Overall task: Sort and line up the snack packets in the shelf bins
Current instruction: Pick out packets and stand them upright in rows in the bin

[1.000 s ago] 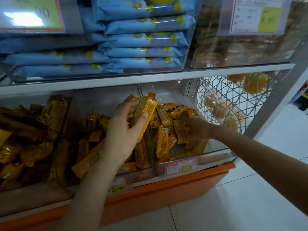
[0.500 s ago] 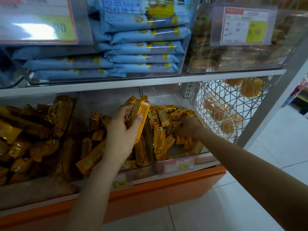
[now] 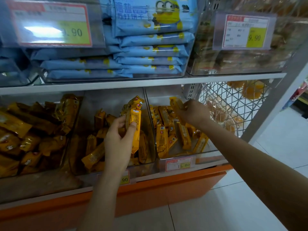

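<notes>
Yellow snack packets fill clear bins on the lower shelf. My left hand (image 3: 119, 139) grips an upright yellow packet (image 3: 135, 129) over the middle bin (image 3: 150, 124), close to the divider wall; a second packet (image 3: 137, 102) stands just behind it. My right hand (image 3: 194, 112) reaches into the right bin (image 3: 208, 151) and pinches a yellow packet (image 3: 175, 101) near the back. Several more packets (image 3: 173, 135) lie jumbled in that bin.
A left bin (image 3: 66, 147) holds a heap of similar yellow packets. Blue biscuit packs (image 3: 150, 52) are stacked in a bin on the upper shelf. A wire basket (image 3: 233, 105) with orange goods stands at the right. An orange base panel (image 3: 166, 189) runs below.
My right hand has risen from among the packets toward the back of the right bin, lifting a packet. My left hand still holds its packet, now a little lower. The camera has moved closer.
</notes>
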A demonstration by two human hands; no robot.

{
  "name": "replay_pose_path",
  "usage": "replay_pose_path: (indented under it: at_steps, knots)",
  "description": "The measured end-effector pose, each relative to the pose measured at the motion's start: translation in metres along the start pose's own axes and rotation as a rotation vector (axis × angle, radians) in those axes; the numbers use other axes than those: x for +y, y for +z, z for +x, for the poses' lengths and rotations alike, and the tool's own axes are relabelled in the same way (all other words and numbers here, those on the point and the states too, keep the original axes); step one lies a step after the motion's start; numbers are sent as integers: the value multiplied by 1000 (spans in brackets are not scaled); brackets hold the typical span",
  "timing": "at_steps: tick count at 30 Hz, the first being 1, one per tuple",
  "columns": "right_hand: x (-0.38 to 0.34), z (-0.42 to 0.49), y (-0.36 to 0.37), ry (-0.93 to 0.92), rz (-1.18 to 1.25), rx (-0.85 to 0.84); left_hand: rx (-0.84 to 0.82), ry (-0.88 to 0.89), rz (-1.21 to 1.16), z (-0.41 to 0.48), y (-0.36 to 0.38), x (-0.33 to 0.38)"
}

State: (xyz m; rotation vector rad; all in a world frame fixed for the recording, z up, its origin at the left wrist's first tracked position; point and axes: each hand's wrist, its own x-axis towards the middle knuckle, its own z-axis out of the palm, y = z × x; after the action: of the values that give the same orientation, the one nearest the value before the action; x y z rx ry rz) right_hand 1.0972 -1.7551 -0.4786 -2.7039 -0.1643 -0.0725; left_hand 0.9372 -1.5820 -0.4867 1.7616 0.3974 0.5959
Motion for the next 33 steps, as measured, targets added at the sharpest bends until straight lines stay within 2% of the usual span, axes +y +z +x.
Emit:
replay_pose_path:
  at_steps: [5, 11, 14, 19, 23, 25, 29, 33]
  knots:
    - [-37, 10, 18, -71, 167, -53, 0, 4, 15, -1, -4, 3]
    - [-63, 24, 47, -129, 236, -102, 18, -19, -8, 4, -3, -1]
    - [-58, 29, 52, -172, 215, -128, 9, 4, -6, 5, -1, 0]
    - [-30, 25, 36, -203, 437, -124, -9, 23, -14, 6, 2, 0]
    - [17, 29, 25, -269, 181, -96, -100, 75, 11, 11, 4, 2]
    - [31, 36, 25, -284, 55, -152, -209, 110, 59, 16, 6, 5]
    - [33, 53, 43, -338, -35, -333, -418, 104, 89, 22, 10, 5]
    - [42, 71, 60, -433, -245, -361, -434, 124, 103, 24, 14, 1]
